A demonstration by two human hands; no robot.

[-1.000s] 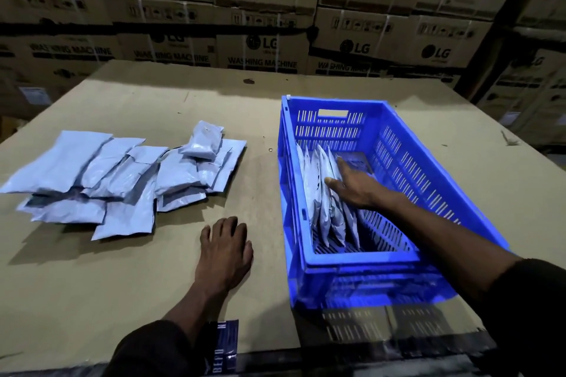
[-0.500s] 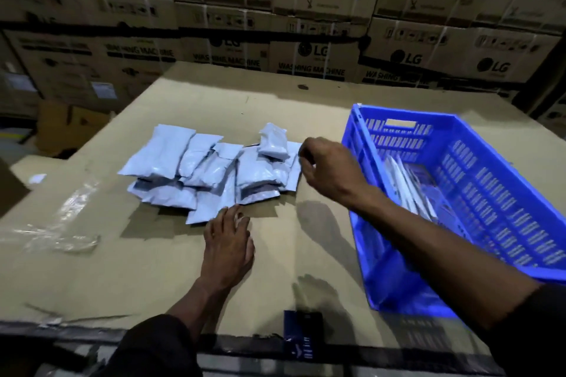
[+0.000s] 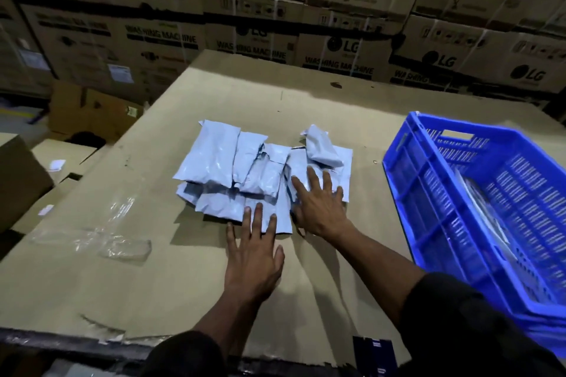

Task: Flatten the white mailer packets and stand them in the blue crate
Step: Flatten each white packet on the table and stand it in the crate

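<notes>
Pile of white mailer packets [image 3: 245, 168] lies mid-tabletop [image 3: 92, 278], toward the far edge. Left hand [image 3: 252, 257] lies flat, fingers straight, tips on the pile's near edge; right hand [image 3: 318, 208] spread flat, pressing the pile's right side. Blue crate [image 3: 428, 202] sits at the right edge with packets standing inside.

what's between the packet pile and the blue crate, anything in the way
Nothing visible. Bare cardboard tabletop separates the packet pile from the blue crate. The right hand already lies flat on the pile, and the crate's top is open.
</notes>
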